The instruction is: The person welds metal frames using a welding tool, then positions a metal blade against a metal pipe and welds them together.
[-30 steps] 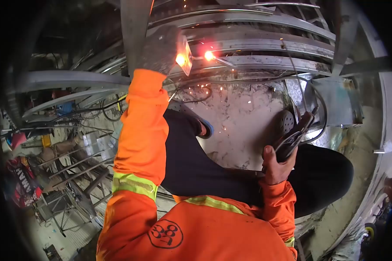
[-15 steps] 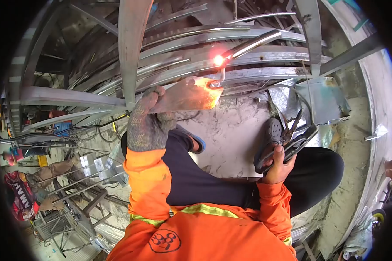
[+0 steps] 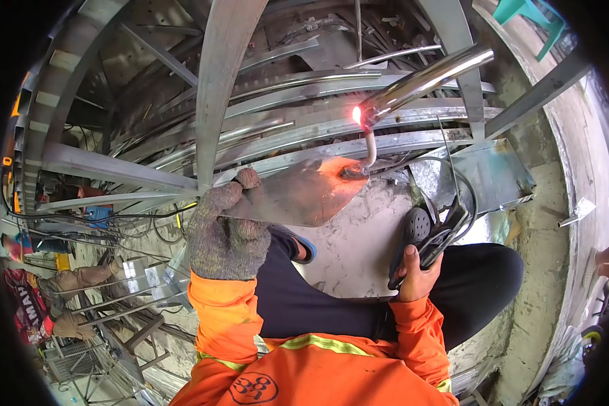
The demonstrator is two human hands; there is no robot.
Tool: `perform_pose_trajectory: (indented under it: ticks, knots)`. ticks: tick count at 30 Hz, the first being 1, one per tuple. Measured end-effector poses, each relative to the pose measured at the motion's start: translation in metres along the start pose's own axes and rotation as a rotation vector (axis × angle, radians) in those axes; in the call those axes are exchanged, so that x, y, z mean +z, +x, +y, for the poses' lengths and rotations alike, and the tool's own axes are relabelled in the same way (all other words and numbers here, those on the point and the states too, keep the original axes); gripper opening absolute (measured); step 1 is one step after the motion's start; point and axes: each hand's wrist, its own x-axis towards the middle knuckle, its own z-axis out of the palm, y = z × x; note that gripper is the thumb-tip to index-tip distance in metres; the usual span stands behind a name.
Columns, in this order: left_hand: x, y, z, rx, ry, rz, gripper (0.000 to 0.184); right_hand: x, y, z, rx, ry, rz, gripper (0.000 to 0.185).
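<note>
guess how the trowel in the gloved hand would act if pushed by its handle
The trowel will probably feel stiff: its metal blade juts flat from the gloved left hand. The tubular handle may be slippery, since it looks smooth and shiny. Where it meets the bent neck, it might give a little, as that end glows red.

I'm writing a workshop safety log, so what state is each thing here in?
Left hand: gloved, closed on the blade.
Blade: raised, orange near the bent rod.
Bent rod: curved, between blade and tube.
Tube: slanted, glowing at its lower end.
Right hand: bare, closed around the welding holder.
Welding holder: gripped; power cannot be told.
Metal sheet: lying down, dark at one edge.
</note>
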Motion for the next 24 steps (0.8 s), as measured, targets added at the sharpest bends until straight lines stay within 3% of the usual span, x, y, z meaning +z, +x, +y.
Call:
perform_pose_trajectory:
  ticks: [2, 15, 20, 24]
  knots:
    - [0.009, -0.002, -0.002, -0.042, -0.031, 0.073, 0.012, -0.001, 0.000, 0.001, -0.002, -0.014, -0.005, 0.045]
    - [0.015, -0.001, -0.011, -0.133, -0.027, 0.062, 0.014, 0.002, -0.001, -0.005, 0.026, -0.022, 0.014, 0.044]
    - [0.007, 0.002, -0.007, -0.324, -0.115, -0.049, 0.017, 0.002, -0.001, -0.005, 0.034, -0.009, 0.002, 0.044]
    - [0.005, 0.003, -0.006, -0.348, -0.131, -0.074, 0.018, 0.003, -0.003, -0.007, 0.031, -0.013, 0.011, 0.043]
